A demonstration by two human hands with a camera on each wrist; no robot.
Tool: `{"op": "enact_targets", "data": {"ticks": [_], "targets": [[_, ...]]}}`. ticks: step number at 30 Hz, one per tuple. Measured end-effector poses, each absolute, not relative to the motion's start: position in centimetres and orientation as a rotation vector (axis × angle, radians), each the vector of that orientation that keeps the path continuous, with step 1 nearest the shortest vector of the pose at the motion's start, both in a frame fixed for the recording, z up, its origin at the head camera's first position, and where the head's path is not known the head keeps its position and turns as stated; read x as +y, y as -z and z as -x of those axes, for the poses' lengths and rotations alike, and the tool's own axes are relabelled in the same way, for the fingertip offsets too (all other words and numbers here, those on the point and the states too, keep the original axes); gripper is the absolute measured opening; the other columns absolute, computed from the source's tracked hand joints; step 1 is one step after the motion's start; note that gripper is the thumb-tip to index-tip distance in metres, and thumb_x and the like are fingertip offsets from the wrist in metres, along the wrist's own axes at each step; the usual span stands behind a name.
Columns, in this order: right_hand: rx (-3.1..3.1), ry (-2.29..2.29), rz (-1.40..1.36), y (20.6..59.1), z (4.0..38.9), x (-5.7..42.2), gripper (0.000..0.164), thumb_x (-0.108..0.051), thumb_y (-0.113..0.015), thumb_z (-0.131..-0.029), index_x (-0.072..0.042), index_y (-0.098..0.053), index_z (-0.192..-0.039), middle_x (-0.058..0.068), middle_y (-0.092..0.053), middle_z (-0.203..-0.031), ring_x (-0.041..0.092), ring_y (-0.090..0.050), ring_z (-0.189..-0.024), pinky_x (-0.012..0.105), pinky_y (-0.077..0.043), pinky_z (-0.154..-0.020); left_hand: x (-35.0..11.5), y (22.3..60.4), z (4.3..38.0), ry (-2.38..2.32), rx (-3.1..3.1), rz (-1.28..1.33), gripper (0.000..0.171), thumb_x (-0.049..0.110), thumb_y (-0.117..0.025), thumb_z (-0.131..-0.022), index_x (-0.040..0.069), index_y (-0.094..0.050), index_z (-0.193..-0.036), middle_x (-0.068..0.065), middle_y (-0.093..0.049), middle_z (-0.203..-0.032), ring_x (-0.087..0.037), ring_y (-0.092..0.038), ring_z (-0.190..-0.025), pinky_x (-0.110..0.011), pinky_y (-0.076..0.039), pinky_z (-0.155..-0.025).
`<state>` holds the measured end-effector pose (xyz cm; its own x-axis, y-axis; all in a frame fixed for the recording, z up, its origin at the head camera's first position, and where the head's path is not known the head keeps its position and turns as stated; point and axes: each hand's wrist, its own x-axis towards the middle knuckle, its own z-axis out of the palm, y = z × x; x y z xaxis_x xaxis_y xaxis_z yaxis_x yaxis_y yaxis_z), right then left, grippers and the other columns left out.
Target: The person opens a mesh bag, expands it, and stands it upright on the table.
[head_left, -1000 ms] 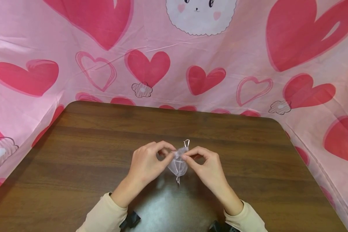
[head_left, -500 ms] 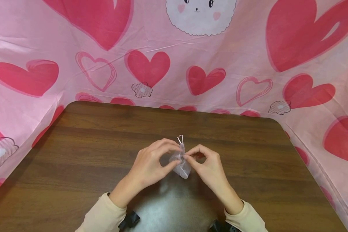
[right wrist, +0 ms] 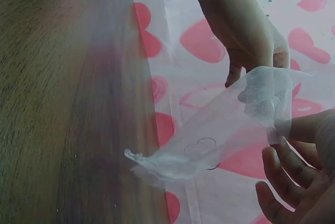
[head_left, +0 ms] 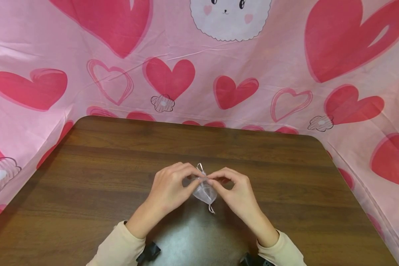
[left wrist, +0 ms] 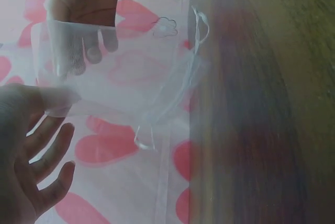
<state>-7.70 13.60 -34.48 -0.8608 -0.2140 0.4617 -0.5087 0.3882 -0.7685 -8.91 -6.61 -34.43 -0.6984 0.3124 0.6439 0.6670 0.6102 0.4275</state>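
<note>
A small sheer white drawstring bag (head_left: 205,194) is held between both hands over the table. My left hand (head_left: 169,188) pinches it from the left with thumb and fingertips. From the right, my right hand (head_left: 237,190) pinches the same end, the two hands' fingertips nearly meeting. In the left wrist view the bag (left wrist: 125,72) spreads from the fingers toward its gathered end, which points at the table. A thin cord loop (head_left: 200,167) sticks out on the far side and another loop (head_left: 211,209) on the near side. The right wrist view shows no contents through the see-through bag (right wrist: 220,130).
The dark wooden table (head_left: 119,147) extends around the hands. Behind it and along both sides hangs a pink cloth (head_left: 199,48) printed with hearts. Black devices (head_left: 149,252) are at the wrists below the cream sleeves (head_left: 119,245).
The bag has turned between the fingers, its far loop swinging left. Half a second ago my left thumb and fingers were spread wider; now they have closed together on the bag. My right hand barely moved.
</note>
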Motion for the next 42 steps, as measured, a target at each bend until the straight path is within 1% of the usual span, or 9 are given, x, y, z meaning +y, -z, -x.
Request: {"op": "enact_targets", "data": {"ticks": [5, 9, 13, 17, 22, 27, 33, 38, 42], "targets": [[-2.435, -1.453, -0.615, 34.48, 7.58, 13.56, 0.011, -0.015, -0.078, -0.087, -0.013, -0.077, -0.097, -0.009, -0.07, -0.085, 0.01, -0.063, -0.078, 0.036, -0.052, -0.073, -6.63, 34.4, 8.84, 0.902, -2.34, 0.727, 0.02, 0.016, -0.083, -0.077, 0.03, -0.073, -0.085, 0.02, -0.062, -0.076, -0.002, -0.058, -0.07, -0.025, -0.044, -0.054], [-2.524, -1.413, -0.594, 34.42, 7.49, 13.53, 0.013, -0.02, -0.08, -0.085, -0.015, -0.077, -0.096, -0.013, -0.07, -0.086, 0.008, -0.062, -0.079, 0.038, -0.052, -0.074, -6.61, 34.39, 8.85, 0.916, -2.328, 0.721, 0.02, 0.014, -0.083, -0.076, 0.029, -0.072, -0.084, 0.018, -0.06, -0.075, -0.004, -0.058, -0.069, -0.025, -0.043, -0.054], [-2.553, -1.346, -0.579, 34.38, 7.5, 13.48, 0.008, -0.014, -0.081, -0.083, -0.015, -0.077, -0.089, -0.014, -0.07, -0.084, 0.006, -0.062, -0.078, 0.034, -0.053, -0.072, -6.56, 34.38, 8.88, 0.926, -2.315, 0.721, 0.022, 0.012, -0.083, -0.075, 0.028, -0.07, -0.083, 0.018, -0.059, -0.076, -0.004, -0.058, -0.068, -0.025, -0.042, -0.053], [-2.516, -1.319, -0.566, 34.44, 7.59, 13.47, 0.01, -0.006, -0.082, -0.081, -0.014, -0.077, -0.085, -0.011, -0.071, -0.081, 0.006, -0.062, -0.075, 0.032, -0.053, -0.07, -6.49, 34.42, 8.91, 0.937, -2.318, 0.727, 0.021, 0.013, -0.084, -0.077, 0.028, -0.07, -0.084, 0.019, -0.06, -0.078, -0.003, -0.058, -0.069, -0.023, -0.042, -0.053], [-2.476, -1.337, -0.535, 34.39, 7.58, 13.42, 0.011, -0.005, -0.083, -0.078, -0.013, -0.076, -0.083, -0.009, -0.071, -0.08, 0.007, -0.063, -0.073, 0.03, -0.053, -0.07, -6.49, 34.44, 8.89, 0.942, -2.334, 0.733, 0.019, 0.015, -0.083, -0.08, 0.027, -0.072, -0.089, 0.019, -0.061, -0.08, -0.003, -0.058, -0.069, -0.022, -0.042, -0.052], [-2.443, -1.362, -0.544, 34.37, 7.46, 13.46, 0.011, -0.003, -0.082, -0.078, -0.01, -0.076, -0.083, -0.007, -0.071, -0.08, 0.009, -0.063, -0.073, 0.032, -0.053, -0.07, -6.55, 34.37, 8.78, 0.926, -2.35, 0.692, 0.022, 0.011, -0.081, -0.078, 0.027, -0.074, -0.09, 0.019, -0.061, -0.083, -0.002, -0.058, -0.069, -0.023, -0.042, -0.052], [-2.429, -1.388, -0.563, 34.37, 7.27, 13.44, 0.01, -0.003, -0.081, -0.08, -0.012, -0.077, -0.084, -0.009, -0.071, -0.08, 0.009, -0.063, -0.074, 0.038, -0.053, -0.07, -6.56, 34.36, 8.64, 0.963, -2.351, 0.687, 0.026, 0.004, -0.08, -0.077, 0.026, -0.074, -0.09, 0.02, -0.061, -0.086, -0.001, -0.056, -0.071, -0.023, -0.042, -0.053], [-2.415, -1.394, -0.559, 34.4, 7.23, 13.39, 0.011, -0.003, -0.081, -0.08, -0.013, -0.077, -0.084, -0.011, -0.071, -0.08, 0.009, -0.063, -0.073, 0.038, -0.053, -0.07, -6.6, 34.46, 8.68, 0.979, -2.354, 0.715, 0.028, 0.001, -0.078, -0.077, 0.025, -0.074, -0.09, 0.018, -0.062, -0.088, -0.001, -0.057, -0.073, -0.022, -0.044, -0.055], [-2.382, -1.385, -0.574, 34.52, 7.35, 13.42, 0.014, -0.002, -0.081, -0.079, -0.013, -0.077, -0.085, -0.01, -0.07, -0.08, 0.009, -0.062, -0.073, 0.035, -0.053, -0.069, -6.61, 34.55, 8.7, 0.928, -2.388, 0.757, 0.028, 0.003, -0.08, -0.076, 0.026, -0.074, -0.091, 0.018, -0.063, -0.087, -0.003, -0.059, -0.073, -0.023, -0.045, -0.055]]}}
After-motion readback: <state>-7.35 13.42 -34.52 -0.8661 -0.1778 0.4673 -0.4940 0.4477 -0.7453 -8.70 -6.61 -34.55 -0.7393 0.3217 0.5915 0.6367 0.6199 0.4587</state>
